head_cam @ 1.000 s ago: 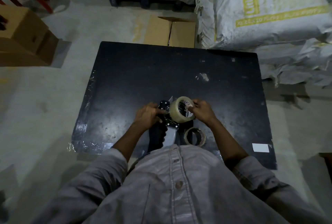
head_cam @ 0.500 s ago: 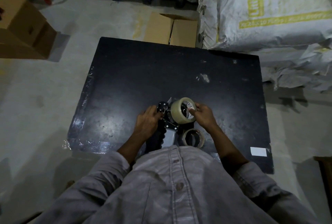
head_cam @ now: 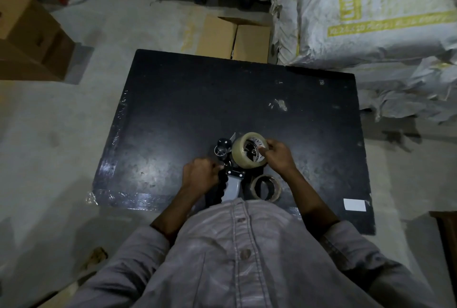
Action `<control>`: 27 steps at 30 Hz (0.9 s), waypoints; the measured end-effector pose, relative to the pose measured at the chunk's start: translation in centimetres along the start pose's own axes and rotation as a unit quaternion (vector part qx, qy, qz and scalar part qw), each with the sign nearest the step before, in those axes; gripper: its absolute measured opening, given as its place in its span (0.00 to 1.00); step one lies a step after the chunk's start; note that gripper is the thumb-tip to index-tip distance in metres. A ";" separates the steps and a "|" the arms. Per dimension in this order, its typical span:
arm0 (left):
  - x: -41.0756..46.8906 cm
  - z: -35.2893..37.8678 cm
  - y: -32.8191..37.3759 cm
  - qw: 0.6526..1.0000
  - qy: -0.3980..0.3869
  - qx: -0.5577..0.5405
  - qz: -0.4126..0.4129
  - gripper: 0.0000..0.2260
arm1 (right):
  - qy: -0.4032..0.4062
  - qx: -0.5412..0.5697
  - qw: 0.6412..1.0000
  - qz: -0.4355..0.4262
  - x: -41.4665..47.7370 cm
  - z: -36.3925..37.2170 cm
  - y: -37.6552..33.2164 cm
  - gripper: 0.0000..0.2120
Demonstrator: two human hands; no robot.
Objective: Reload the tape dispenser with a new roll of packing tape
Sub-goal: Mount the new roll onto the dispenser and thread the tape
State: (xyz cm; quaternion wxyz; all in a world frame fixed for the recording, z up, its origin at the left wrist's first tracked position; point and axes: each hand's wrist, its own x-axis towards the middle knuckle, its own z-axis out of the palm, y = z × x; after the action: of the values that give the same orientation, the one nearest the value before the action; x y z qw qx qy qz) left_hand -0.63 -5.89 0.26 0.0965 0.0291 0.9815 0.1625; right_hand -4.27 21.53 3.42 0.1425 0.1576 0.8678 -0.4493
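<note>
Little has shifted since before: both hands stay put at lower centre. Left hand (head_cam: 201, 176) is clenched around the dispenser (head_cam: 231, 179); right hand (head_cam: 278, 154) grasps the roll (head_cam: 241, 154), apparently on the hub. Press it squarely home while bracing the handle. An empty core (head_cam: 265, 187) lies just below on the table (head_cam: 197, 100).

Dim light, grey concrete floor (head_cam: 44, 134), black tabletop (head_cam: 197, 100), cardboard boxes (head_cam: 235, 38) behind it, white woven sacks (head_cam: 371, 16) stacked at right.
</note>
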 end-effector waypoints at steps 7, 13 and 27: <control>3.8 -6.5 2.8 0.932 0.024 -0.347 -0.107 0.05 | 0.024 -0.132 0.988 -0.081 1.3 -1.3 -1.4 0.10; 6.5 -6.1 6.4 0.934 -0.113 -0.338 -0.012 0.14 | -0.008 -0.273 0.954 -0.125 2.5 -0.5 -1.8 0.08; 9.9 -3.0 7.2 0.973 -0.138 -0.181 0.040 0.08 | 0.027 -0.226 0.968 -0.109 2.6 1.1 1.3 0.18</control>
State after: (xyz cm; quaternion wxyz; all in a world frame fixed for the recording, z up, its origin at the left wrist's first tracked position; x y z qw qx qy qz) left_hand -10.77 0.89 3.59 0.2285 0.0730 0.9108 0.3359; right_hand -6.03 21.76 0.82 0.1011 0.0383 0.9621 -0.2503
